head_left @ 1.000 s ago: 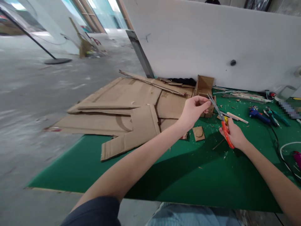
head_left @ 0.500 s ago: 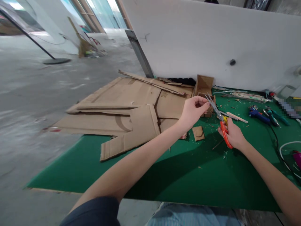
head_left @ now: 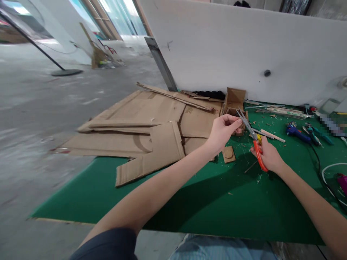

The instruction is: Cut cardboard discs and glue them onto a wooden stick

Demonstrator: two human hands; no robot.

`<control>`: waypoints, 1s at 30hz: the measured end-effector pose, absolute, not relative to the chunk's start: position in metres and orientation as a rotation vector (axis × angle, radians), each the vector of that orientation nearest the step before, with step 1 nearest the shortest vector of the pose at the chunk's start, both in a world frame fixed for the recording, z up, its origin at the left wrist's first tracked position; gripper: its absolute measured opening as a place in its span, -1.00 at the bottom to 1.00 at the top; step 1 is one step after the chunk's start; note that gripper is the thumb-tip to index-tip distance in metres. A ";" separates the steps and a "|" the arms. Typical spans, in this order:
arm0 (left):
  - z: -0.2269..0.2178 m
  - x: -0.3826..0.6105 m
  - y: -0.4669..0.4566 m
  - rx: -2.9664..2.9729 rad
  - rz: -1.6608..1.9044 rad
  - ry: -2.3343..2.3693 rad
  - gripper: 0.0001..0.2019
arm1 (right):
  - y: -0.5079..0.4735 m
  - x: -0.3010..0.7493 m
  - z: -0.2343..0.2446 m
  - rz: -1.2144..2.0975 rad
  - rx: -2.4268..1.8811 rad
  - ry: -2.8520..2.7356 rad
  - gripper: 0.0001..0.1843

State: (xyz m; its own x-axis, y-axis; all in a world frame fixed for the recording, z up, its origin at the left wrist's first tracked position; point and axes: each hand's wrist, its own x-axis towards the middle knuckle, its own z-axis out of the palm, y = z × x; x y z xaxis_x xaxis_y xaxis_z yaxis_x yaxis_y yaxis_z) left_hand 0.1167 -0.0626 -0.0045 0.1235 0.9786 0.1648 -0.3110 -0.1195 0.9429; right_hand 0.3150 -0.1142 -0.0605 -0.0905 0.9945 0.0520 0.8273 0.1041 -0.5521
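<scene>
- Flattened cardboard (head_left: pixel 166 139) lies on a green bench (head_left: pixel 230 213), left of the worker's arms.
- The left hand (head_left: pixel 223 131) pinches thumb and fingers together beside the blades; anything between them is too small to tell.
- Orange-handled scissors (head_left: pixel 255 136) slant above the bench, a yellow part near the pivot, slim metal blades slightly parted.
- The right hand (head_left: pixel 269 155) grips the scissors' handles.
- Compared with half a second earlier, the left hand sits slightly lower against a cardboard box (head_left: pixel 235 96).
</scene>
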 end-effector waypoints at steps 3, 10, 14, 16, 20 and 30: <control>-0.004 0.117 -0.064 1.146 1.334 0.807 -0.80 | -0.113 0.316 -0.060 0.556 -1.762 -1.993 -0.66; 0.003 0.115 -0.067 1.209 1.348 0.859 -0.83 | -0.111 0.318 -0.063 0.535 -1.760 -2.010 -0.69; 0.005 0.114 -0.068 1.239 1.345 0.877 -0.85 | -0.111 0.319 -0.065 0.531 -1.753 -2.001 -0.71; 0.005 0.114 -0.067 1.245 1.344 0.880 -0.86 | -0.110 0.319 -0.065 0.544 -1.762 -2.007 -0.70; 0.005 0.112 -0.065 1.253 1.328 0.886 -0.86 | -0.109 0.320 -0.063 0.559 -1.766 -2.039 -0.68; 0.008 0.110 -0.064 1.467 1.239 0.876 -0.88 | -0.117 0.318 -0.054 0.537 -1.796 -2.075 -0.65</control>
State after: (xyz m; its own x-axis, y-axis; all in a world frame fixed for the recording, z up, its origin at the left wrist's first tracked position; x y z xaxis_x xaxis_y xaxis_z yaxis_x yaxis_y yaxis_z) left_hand 0.1098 -0.0644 0.0080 0.2174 0.9404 0.2615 -0.0666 -0.2529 0.9652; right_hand 0.3177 -0.1171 -0.0538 -0.1404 0.9900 0.0116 0.8600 0.1277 -0.4940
